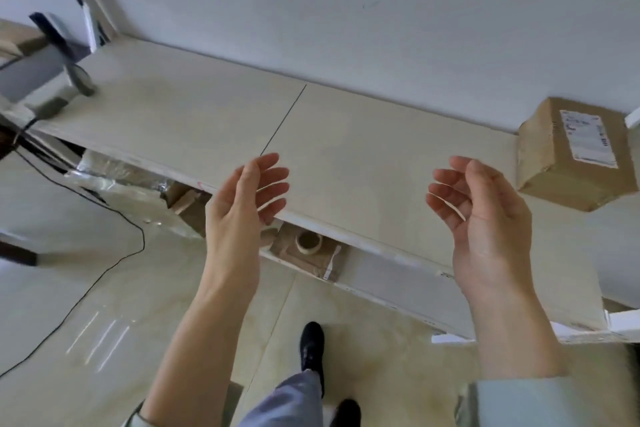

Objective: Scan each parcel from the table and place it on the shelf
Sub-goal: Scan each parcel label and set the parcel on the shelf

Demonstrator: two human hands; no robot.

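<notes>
A brown cardboard parcel (568,156) with a white shipping label on top sits at the right end of a long pale board surface (207,114) against the white wall. My left hand (242,204) and my right hand (485,215) hover over the front edge of that surface, palms facing each other, fingers loosely curved, and neither holds anything. The right hand is just left of the parcel and does not touch it. A grey device on a stand (65,80), possibly the scanner, stands at the far left end, blurred.
Below the surface a lower level holds a roll of tape (309,242), cardboard pieces (187,204) and foil-like wrapping (114,180). A black cable (114,263) trails over the tiled floor at left. My feet in dark shoes (312,350) stand near the edge.
</notes>
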